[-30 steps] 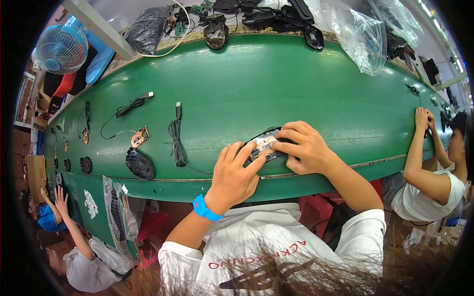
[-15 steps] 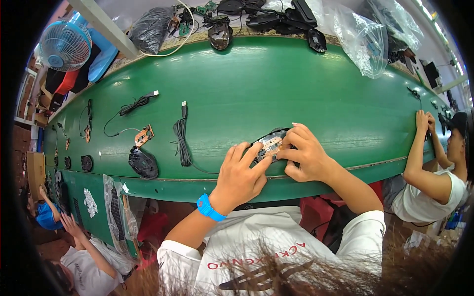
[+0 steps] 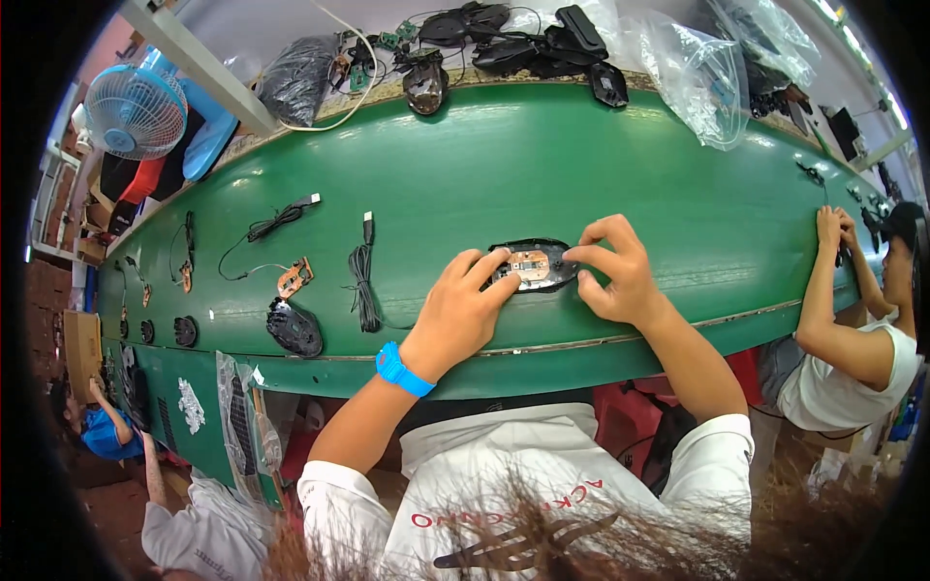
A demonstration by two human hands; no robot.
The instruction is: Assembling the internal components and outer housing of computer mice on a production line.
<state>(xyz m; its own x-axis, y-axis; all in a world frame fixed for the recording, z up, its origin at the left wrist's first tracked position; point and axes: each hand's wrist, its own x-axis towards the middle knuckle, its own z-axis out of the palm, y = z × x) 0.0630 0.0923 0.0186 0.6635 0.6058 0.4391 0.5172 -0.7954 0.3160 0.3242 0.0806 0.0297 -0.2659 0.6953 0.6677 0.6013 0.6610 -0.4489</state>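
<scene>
A black mouse base (image 3: 563,267) lies flat on the green belt in front of me, with a copper-coloured circuit board (image 3: 528,266) seated inside it. My left hand (image 3: 461,308) grips its left end, thumb at the near edge and fingers over the far side. At the right end, my right hand (image 3: 618,276) has thumb and index finger apart, their tips by the rim; whether they touch it I cannot tell. A coiled black cable (image 3: 362,281) with a USB plug lies left of my left hand, its lead running toward the base under that hand.
Left on the green belt (image 3: 417,165) are another mouse base (image 3: 294,329), a copper-coloured board (image 3: 295,278) with its cable, and several similar sets. Mouse parts (image 3: 423,87) and plastic bags (image 3: 693,82) line the far ledge. A co-worker (image 3: 852,339) works at the right.
The mouse base has turned to lie more level, its board more visible. My right fingers have moved off the board to the right end and spread; my left hand still holds the left end.
</scene>
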